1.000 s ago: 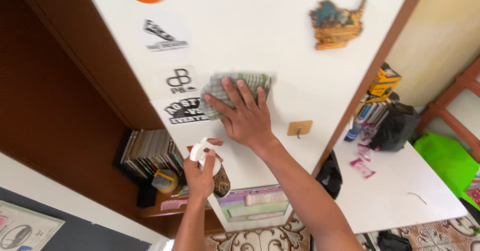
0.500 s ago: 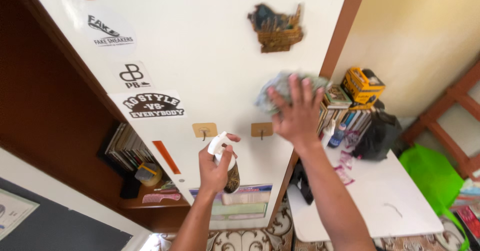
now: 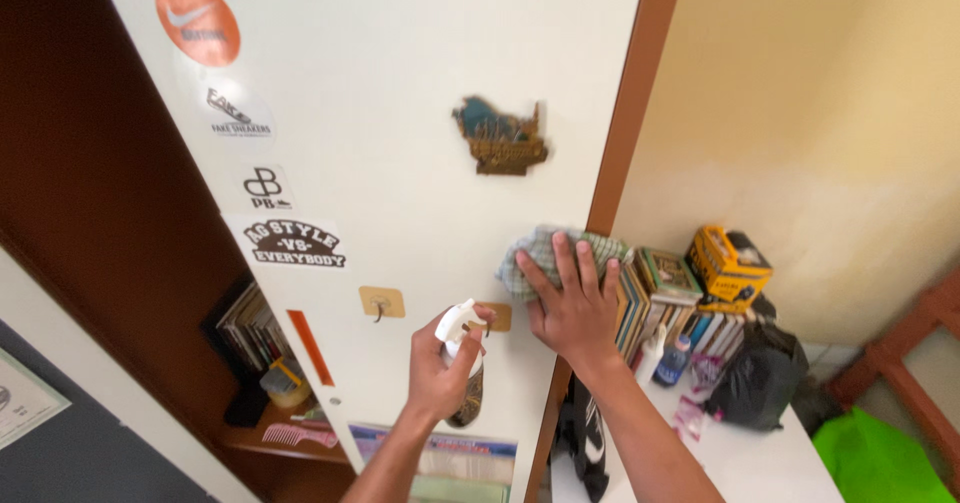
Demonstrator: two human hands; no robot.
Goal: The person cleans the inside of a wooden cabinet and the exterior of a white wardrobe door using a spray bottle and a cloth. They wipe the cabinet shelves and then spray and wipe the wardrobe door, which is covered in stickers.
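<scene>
Stickers (image 3: 293, 244) sit far left on the white door (image 3: 400, 93). Left hand (image 3: 440, 373) has its grip wrapped round a spray bottle (image 3: 461, 355); right hand (image 3: 575, 308) presses the checked cloth (image 3: 545, 248) flat near the door's right edge (fingers spread). Looks mid-wipe, lower door seemingly left.

The checked cloth (image 3: 545, 253) is a crumpled green-and-white rag, bunched into a loose wad and pressed flat against the white door panel (image 3: 400, 113) near its right edge, at about 5 o'clock from the small decorative plaque. Its right part is covered by spread fingers; the left and upper folds show free.

The spray bottle (image 3: 462, 363) sits at about 7 o'clock from the cloth, well apart from it. It has a white trigger head and a dark, mottled body, held roughly upright, its nozzle toward the panel.
</scene>
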